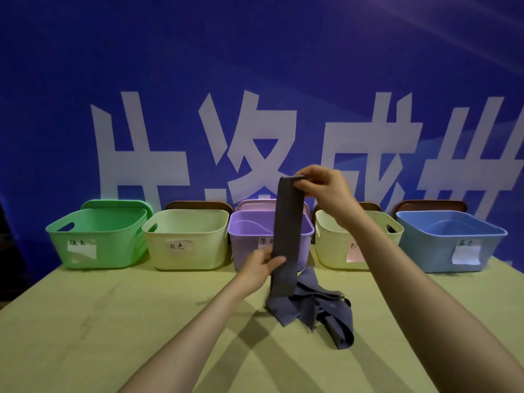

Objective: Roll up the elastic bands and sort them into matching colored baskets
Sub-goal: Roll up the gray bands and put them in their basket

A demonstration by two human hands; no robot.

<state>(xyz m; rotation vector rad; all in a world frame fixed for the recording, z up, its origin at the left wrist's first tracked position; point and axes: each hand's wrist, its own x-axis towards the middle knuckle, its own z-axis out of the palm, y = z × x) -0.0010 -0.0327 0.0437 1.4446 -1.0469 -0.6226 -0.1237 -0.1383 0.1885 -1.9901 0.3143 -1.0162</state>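
both hands (pixel 323 188) (pixel 262 265) hold grey band (pixel 287 236) upright before baskets (pixel 184 239).

Grey elastic band (pixel 287 236) upright, unrolled

Staged demo booth, blue printed backdrop (pixel 255 58) with large white characters, plywood table (pixel 85 321), row of labelled baskets (pixel 184 259)

Matt cloth band (pixel 287 236), plastic baskets (pixel 99 239)
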